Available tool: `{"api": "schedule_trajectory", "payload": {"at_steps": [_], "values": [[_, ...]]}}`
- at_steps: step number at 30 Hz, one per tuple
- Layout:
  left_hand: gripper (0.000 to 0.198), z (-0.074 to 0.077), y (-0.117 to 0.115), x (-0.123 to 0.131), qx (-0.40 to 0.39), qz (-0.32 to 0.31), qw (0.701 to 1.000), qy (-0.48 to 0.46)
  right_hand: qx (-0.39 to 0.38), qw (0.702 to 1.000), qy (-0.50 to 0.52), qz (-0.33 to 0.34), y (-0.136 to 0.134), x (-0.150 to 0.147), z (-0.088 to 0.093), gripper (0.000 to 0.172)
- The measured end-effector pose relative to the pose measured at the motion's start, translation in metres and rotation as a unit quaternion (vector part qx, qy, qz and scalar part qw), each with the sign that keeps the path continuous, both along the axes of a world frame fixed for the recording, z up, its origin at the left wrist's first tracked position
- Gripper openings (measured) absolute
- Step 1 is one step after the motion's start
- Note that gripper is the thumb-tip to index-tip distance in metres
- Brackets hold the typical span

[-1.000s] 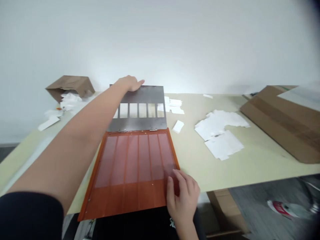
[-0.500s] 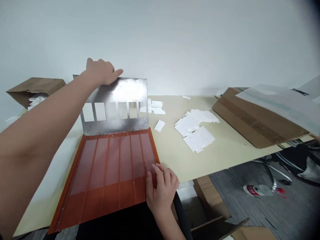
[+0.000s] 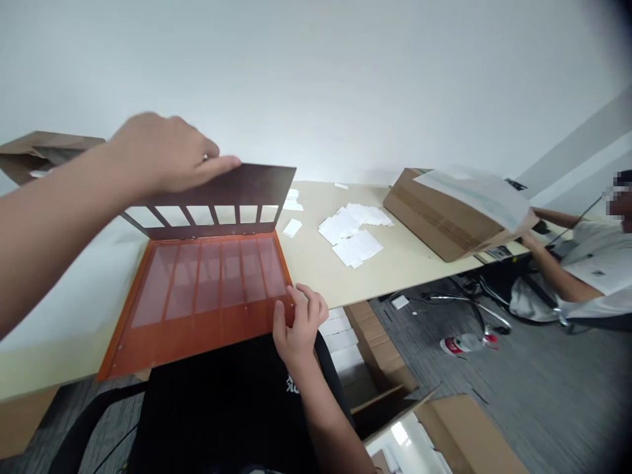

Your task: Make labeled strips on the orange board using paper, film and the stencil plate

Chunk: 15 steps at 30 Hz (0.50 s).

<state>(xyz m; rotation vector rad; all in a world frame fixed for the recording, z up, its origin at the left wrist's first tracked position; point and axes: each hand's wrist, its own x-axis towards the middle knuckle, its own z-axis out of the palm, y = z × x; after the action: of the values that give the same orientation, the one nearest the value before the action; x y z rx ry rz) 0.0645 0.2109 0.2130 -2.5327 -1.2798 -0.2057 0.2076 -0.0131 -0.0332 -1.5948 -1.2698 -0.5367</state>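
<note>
An orange slotted base plate (image 3: 162,342) lies on the table in front of me, with a hinged grey metal cover (image 3: 257,181) with several window slots swung up over its far edge. My left hand (image 3: 162,155) grips the cover's top edge, fingers closed over it. My right hand (image 3: 299,319) rests at the base plate's near right corner, fingers curled and pressing on its edge.
White paper pieces (image 3: 353,234) lie scattered on the beige table (image 3: 409,263). A cardboard box (image 3: 439,220) sits at the right with a plastic sheet on it. A seated person (image 3: 587,270) reaches toward it. A brown box (image 3: 34,151) stands far left. Open cartons (image 3: 444,434) are on the floor.
The metal cover has swung toward me, tilting down over the orange plate, with my left hand still on its top edge. The view has turned right, and a seated person now shows.
</note>
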Motion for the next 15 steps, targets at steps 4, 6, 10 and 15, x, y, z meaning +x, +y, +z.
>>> {"api": "schedule_trajectory", "payload": {"at_steps": [4,6,10,15], "values": [[0.082,-0.024,-0.069,-0.009,-0.043,-0.003,0.998,0.048,0.027,0.999,0.013,0.039,-0.023,0.009,0.004,0.026],[0.069,-0.044,-0.1,-0.014,-0.044,-0.011,0.996,0.076,0.043,0.999,0.014,0.019,-0.03,0.014,0.006,0.025],[0.061,-0.09,-0.135,-0.022,0.007,-0.054,0.996,0.069,0.042,0.999,0.021,-0.01,-0.034,0.022,0.01,0.025],[0.067,-0.129,-0.15,-0.029,0.052,-0.065,0.996,0.028,0.031,0.999,0.032,-0.007,-0.037,0.02,0.012,0.025]]}}
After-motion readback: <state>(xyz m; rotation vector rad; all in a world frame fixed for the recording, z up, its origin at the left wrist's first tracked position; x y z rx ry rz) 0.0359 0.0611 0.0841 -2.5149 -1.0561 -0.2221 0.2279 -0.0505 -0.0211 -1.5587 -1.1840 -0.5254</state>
